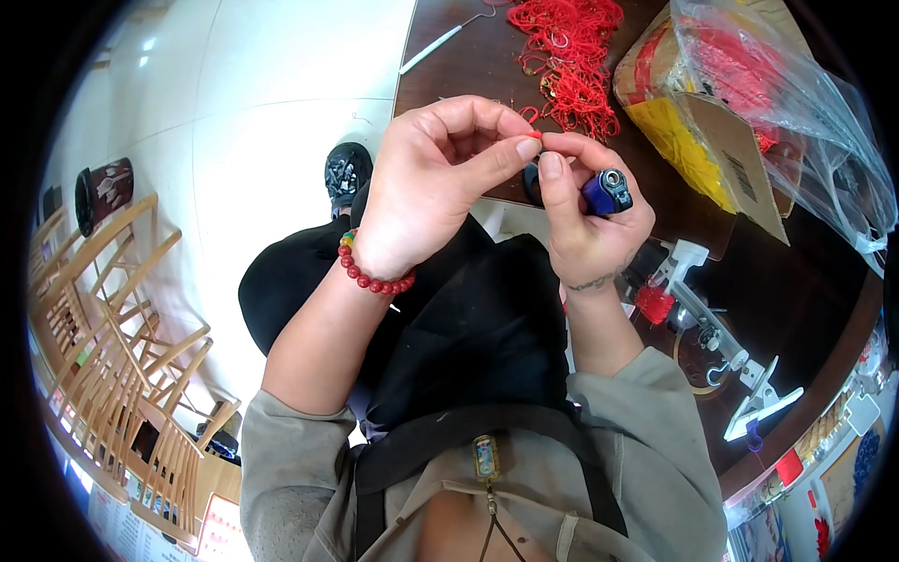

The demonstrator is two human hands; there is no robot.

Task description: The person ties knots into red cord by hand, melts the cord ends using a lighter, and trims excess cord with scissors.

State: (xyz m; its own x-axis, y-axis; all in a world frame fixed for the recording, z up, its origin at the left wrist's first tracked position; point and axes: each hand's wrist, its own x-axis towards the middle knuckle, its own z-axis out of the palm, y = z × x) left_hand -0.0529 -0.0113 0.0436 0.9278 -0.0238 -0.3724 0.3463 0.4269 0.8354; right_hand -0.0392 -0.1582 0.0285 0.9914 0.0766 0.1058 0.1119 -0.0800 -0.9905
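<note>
A: Where to look for the red cord (537, 134)?

B: On the wearer's side of the heap of red cords (571, 66), just below it, up at the meeting fingertips of both hands.

A: And the grip?

B: Left hand (440, 161): pinching the cord with thumb and forefinger. Right hand (590, 229): wrapped by curled fingers around a blue lighter (599, 194), with thumb and forefinger tips brought to the same cord. Impossible to tell the length hidden inside the pinch.

A: Any risk there?

B: Possibly losing the cord from so small a hold, then hard to pick out among matching strands in the heap.

A: And with the lighter?

B: Perhaps slipping loose, for want of a thumb on it. If lit so close, liable to scorch cord or fingertips; nearer the heap, liable to catch stray strands.

A: Anything else to watch?

B: Right of the heap, a cardboard box (740, 159) and a clear plastic bag (824, 140), best kept from any flame. Left of the heap, a white-handled hook (433, 49), apt to snag strands if dragged across.
</note>
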